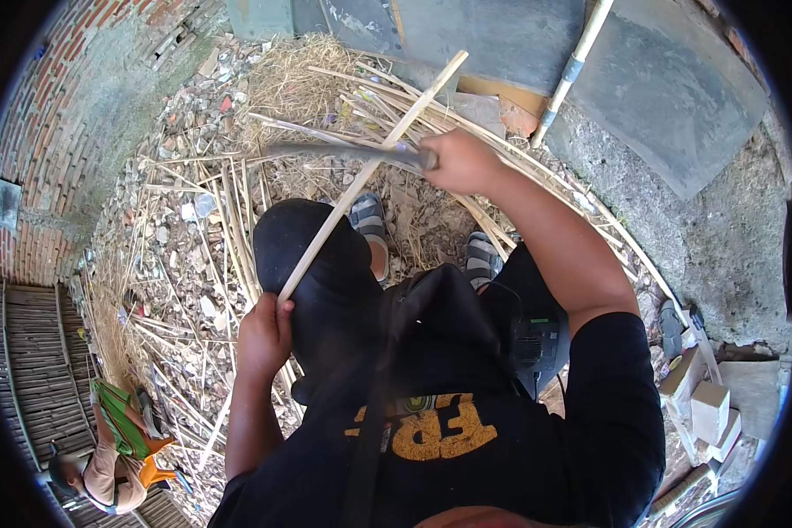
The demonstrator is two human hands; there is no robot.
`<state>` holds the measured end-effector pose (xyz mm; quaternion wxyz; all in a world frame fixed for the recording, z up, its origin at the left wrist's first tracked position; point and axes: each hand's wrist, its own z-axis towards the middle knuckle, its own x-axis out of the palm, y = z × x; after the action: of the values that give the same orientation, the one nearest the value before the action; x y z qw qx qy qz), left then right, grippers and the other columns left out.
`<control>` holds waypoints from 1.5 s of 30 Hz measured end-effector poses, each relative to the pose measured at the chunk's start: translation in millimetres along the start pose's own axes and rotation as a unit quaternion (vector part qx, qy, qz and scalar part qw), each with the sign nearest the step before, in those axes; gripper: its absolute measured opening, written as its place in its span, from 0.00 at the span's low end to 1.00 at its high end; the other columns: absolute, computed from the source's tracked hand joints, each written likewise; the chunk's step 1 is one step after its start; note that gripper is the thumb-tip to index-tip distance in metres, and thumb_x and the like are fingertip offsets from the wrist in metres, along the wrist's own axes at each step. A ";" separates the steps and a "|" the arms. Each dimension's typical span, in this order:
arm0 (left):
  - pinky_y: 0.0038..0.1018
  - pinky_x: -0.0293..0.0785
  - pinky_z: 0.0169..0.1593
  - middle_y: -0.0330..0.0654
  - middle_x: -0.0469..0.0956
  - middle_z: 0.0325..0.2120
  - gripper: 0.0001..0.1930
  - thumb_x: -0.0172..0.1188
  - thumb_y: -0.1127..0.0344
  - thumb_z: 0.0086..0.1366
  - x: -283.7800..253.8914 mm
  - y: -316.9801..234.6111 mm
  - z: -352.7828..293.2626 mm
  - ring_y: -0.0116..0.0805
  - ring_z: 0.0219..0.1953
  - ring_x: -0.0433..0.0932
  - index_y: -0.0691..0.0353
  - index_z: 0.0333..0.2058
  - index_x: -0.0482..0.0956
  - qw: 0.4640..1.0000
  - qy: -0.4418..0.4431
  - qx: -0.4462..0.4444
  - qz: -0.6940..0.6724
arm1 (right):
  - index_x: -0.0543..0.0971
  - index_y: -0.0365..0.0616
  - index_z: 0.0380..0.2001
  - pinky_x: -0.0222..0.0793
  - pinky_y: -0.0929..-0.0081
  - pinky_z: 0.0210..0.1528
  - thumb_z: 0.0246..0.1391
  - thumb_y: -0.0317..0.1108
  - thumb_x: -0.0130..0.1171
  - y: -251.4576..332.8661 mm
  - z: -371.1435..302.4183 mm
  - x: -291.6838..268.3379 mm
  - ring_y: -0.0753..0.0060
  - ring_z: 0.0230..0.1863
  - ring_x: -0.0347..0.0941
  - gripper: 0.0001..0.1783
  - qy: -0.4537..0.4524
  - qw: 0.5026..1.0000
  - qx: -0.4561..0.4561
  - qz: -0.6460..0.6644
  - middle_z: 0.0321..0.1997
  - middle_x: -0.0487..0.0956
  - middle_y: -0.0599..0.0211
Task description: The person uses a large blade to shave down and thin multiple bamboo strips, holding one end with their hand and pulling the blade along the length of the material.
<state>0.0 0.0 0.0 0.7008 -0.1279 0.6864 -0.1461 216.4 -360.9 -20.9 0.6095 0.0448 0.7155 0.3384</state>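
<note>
A long pale strip, apparently split bamboo (333,217), slants up and away from my left hand (262,339), whose fingers are closed round its near end beside my left knee. My right hand (460,162) is wrapped round the handle of a machete (321,150). The dark blade points left and crosses the strip partway along; it is slightly blurred, and I cannot tell how deep its edge sits against the wood. Both hands are in front of my bent knees.
Loose strips (229,216) and straw (299,79) litter the rubble ground. Grey panels (669,88) and a pale pole (572,75) lean at the far wall. Pale blocks (710,412) are stacked at right. Another person (114,480) sits at lower left on an orange chair.
</note>
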 end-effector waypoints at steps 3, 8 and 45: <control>0.52 0.67 0.28 0.60 0.75 0.21 0.13 0.52 0.60 0.75 2.5 -0.7 -3.0 0.66 0.26 0.76 0.64 0.33 0.71 1.000 -0.004 0.005 -0.004 | 0.84 0.47 0.43 0.77 0.60 0.44 0.46 0.38 0.64 -1.1 -5.0 10.7 0.54 0.38 0.82 0.18 -0.003 1.000 0.001 -0.010 0.34 0.84 0.56; 0.53 0.67 0.28 0.60 0.76 0.21 0.15 0.53 0.59 0.74 2.2 -4.1 -0.7 0.67 0.26 0.76 0.64 0.32 0.70 1.000 -0.019 0.001 -0.012 | 0.84 0.46 0.43 0.77 0.58 0.44 0.46 0.37 0.62 -13.9 3.0 14.0 0.51 0.37 0.81 0.18 -0.052 0.998 0.006 0.031 0.33 0.84 0.53; 0.51 0.65 0.27 0.58 0.73 0.18 0.18 0.45 0.59 0.77 -5.0 -0.5 7.8 0.65 0.23 0.74 0.65 0.29 0.69 1.000 0.006 0.010 -0.007 | 0.84 0.46 0.40 0.77 0.56 0.48 0.45 0.38 0.62 -5.5 -1.1 -6.1 0.49 0.42 0.82 0.17 0.007 1.000 -0.015 -0.026 0.37 0.84 0.51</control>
<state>7.7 1.2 5.0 0.6966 -0.1247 0.6884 -0.1587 218.8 -368.5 -18.7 0.6134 0.0146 0.7160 0.3330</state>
